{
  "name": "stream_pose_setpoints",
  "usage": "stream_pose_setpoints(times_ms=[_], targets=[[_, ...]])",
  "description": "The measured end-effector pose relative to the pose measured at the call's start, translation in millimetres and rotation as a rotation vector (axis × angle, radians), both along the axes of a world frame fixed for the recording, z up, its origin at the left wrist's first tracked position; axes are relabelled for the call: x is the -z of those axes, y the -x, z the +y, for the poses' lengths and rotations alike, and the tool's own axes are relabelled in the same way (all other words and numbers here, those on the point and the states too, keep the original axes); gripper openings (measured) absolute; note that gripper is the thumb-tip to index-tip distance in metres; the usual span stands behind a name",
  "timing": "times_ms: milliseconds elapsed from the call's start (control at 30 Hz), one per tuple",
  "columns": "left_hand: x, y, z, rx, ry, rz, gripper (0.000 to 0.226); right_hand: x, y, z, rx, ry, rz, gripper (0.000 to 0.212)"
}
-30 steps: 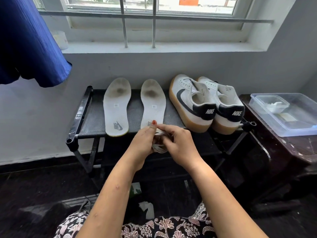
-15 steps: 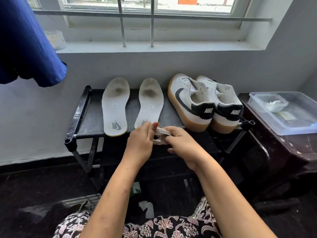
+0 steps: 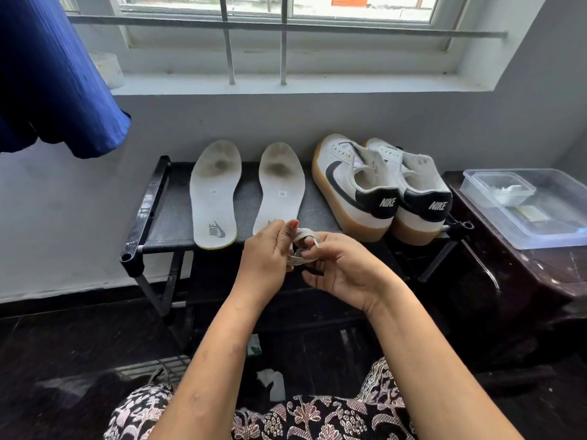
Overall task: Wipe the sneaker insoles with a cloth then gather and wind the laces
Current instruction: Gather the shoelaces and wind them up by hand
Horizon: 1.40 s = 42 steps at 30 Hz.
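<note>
Two white insoles lie side by side on the black shoe rack: the left insole shows its logo at the heel, the right insole has its heel hidden behind my left hand. Both carry dark stains near the toe. A pair of white sneakers with black heels and gum soles stands to their right. In front of the rack's front edge, my left hand and my right hand hold a bundle of off-white laces between them, looped round my fingers.
A clear plastic container with a smaller tub inside sits on a dark table at the right. Blue cloth hangs at the upper left. A barred window and its sill run along the wall behind. Dark floor lies below, with scraps of paper.
My right hand has turned its palm more toward me and dropped slightly. The lace loop now shows over its fingers. My left hand has stayed on the bundle.
</note>
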<state>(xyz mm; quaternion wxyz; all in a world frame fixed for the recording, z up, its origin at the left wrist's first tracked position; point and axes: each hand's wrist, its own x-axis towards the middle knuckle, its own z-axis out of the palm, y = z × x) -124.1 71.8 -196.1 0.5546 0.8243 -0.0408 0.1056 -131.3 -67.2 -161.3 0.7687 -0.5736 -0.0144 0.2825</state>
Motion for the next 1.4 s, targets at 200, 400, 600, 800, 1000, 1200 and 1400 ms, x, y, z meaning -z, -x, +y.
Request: stream_pose_setpoints(times_ms=[200,400,600,800,1000,1200,1400], targets=[[-4.6,5.9,-12.4,-0.017,0.314,0.153,0.053,-6.7,9.7,-4.7,0.164,0.052,-0.147,0.018],[-26.8,11.2,-45.8,0.041,0.284,0.111,0.052,-27.8,29.4,-19.3,0.441,0.196,-0.428,0.023],[-83.3,9.3,-100.5,0.2,0.343,0.095,0.027,-68.0,33.0,-83.2,0.6,0.104,-0.405,0.01],[-113.9,-13.5,-207.6,0.362,0.166,-0.003,0.026,-93.3,19.1,-198.7,0.753,0.114,-0.396,0.008],[-107.9,-46.2,-322.5,0.391,-0.001,0.026,0.011,-88.6,-7.9,-312.5,0.798,0.249,-0.343,0.01],[-72.1,-83.9,-369.7,0.367,-0.417,0.067,0.022,-41.4,-56.8,-370.6,0.743,0.469,-0.213,0.01],[-32.4,-107.1,-370.1,0.309,-0.473,0.07,0.013,-6.4,-99.8,-386.9,0.605,0.878,-0.19,0.009]])
